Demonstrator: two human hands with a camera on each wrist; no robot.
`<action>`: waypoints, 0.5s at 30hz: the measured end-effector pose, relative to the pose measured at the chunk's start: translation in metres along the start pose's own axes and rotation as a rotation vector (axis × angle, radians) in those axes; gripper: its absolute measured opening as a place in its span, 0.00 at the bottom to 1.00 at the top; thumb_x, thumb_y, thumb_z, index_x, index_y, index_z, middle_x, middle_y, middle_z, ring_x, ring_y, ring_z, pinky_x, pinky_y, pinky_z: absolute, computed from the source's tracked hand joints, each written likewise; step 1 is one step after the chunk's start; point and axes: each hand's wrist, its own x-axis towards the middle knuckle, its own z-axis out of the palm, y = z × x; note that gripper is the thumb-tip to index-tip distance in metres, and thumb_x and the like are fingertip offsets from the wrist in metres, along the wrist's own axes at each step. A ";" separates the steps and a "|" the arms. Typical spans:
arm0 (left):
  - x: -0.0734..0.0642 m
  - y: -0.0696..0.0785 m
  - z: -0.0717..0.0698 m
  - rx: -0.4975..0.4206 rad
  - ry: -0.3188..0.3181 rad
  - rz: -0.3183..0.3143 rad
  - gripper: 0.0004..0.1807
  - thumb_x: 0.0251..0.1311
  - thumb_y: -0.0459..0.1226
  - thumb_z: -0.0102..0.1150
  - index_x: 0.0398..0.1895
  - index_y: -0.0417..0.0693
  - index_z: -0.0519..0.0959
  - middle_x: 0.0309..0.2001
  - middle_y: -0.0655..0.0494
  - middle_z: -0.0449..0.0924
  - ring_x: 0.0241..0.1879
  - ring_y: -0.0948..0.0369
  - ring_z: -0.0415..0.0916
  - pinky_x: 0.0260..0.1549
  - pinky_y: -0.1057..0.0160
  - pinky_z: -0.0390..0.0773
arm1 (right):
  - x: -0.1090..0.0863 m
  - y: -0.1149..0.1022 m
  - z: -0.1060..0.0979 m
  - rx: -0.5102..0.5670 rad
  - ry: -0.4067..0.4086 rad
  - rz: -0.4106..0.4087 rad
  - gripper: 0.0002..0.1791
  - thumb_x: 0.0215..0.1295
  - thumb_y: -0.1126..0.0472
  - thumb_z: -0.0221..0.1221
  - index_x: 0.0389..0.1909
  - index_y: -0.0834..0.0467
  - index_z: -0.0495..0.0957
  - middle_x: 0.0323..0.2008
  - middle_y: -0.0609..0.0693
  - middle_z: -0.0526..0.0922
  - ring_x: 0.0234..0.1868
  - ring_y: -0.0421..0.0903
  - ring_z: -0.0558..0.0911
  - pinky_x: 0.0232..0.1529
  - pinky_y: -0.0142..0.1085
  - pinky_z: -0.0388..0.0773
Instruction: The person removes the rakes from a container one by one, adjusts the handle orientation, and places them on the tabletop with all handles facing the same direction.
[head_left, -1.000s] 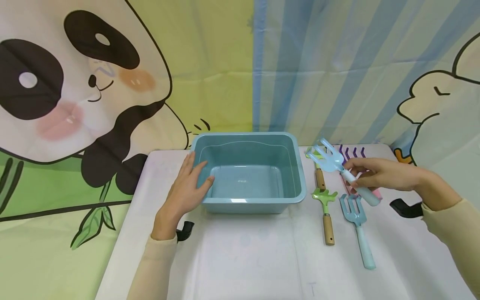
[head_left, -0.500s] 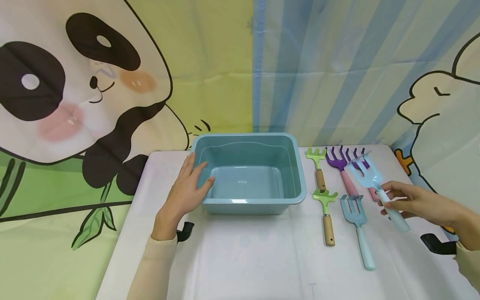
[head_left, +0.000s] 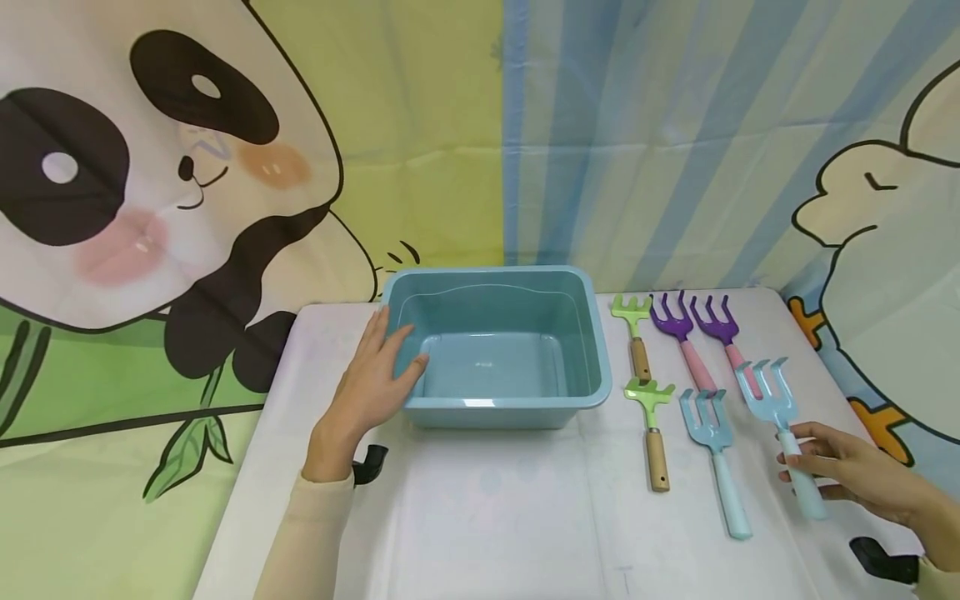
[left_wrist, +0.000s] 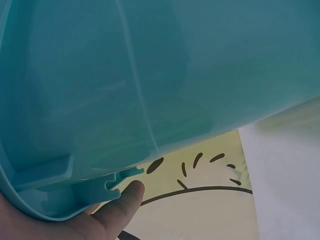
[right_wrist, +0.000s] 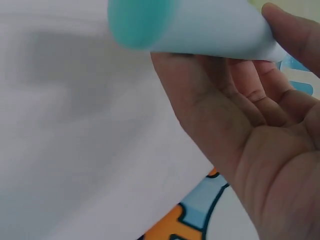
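My right hand [head_left: 855, 471] holds a light blue garden hand fork [head_left: 772, 400] by its handle, tines pointing away, low over the table's right side. Seen from the right wrist, thumb and fingers lie on either side of the pale handle [right_wrist: 210, 25]. To its left a matching light blue hand fork [head_left: 707, 423] lies on the table. My left hand [head_left: 367, 387] rests over the left rim of a blue plastic basin [head_left: 510, 403], fingers spread and fairly straight. The left wrist view shows one fingertip [left_wrist: 135, 189] outside the basin wall, below the rim.
Two purple rakes with pink handles [head_left: 697, 362] lie at the back right. Two small green rakes with wooden handles [head_left: 656, 458] lie between them and the basin. A white-covered table [head_left: 495, 517] holds everything; a printed cloth [head_left: 420, 125] hangs behind.
My right hand has carried the light blue hand fork right and towards me, lowering it beside its twin. The purple rakes are uncovered. My left hand has stayed on the basin.
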 end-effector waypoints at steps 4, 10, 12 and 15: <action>-0.001 0.000 0.000 0.001 -0.004 -0.008 0.39 0.71 0.61 0.45 0.76 0.48 0.63 0.81 0.51 0.34 0.78 0.57 0.26 0.68 0.36 0.51 | -0.002 0.020 0.001 0.075 -0.041 0.010 0.29 0.75 0.60 0.56 0.61 0.75 0.53 0.46 0.59 0.80 0.48 0.60 0.83 0.45 0.57 0.80; -0.001 0.000 0.001 0.000 -0.007 -0.011 0.39 0.71 0.62 0.44 0.76 0.48 0.62 0.81 0.52 0.33 0.78 0.57 0.25 0.67 0.35 0.52 | -0.003 0.037 0.003 0.115 -0.062 0.059 0.27 0.75 0.60 0.56 0.60 0.74 0.56 0.45 0.56 0.80 0.47 0.58 0.83 0.44 0.51 0.80; -0.001 0.000 0.001 0.003 -0.004 -0.011 0.39 0.71 0.62 0.44 0.76 0.48 0.62 0.81 0.51 0.33 0.78 0.58 0.25 0.67 0.34 0.52 | -0.003 0.039 0.004 0.113 -0.058 0.070 0.28 0.75 0.59 0.56 0.60 0.75 0.55 0.44 0.56 0.80 0.46 0.57 0.84 0.43 0.50 0.79; 0.000 0.000 0.001 0.005 0.005 -0.005 0.39 0.71 0.62 0.44 0.76 0.48 0.63 0.81 0.51 0.34 0.78 0.58 0.25 0.67 0.34 0.52 | -0.003 0.042 0.004 0.123 -0.065 0.069 0.28 0.76 0.59 0.55 0.60 0.75 0.55 0.45 0.56 0.81 0.46 0.58 0.84 0.43 0.50 0.79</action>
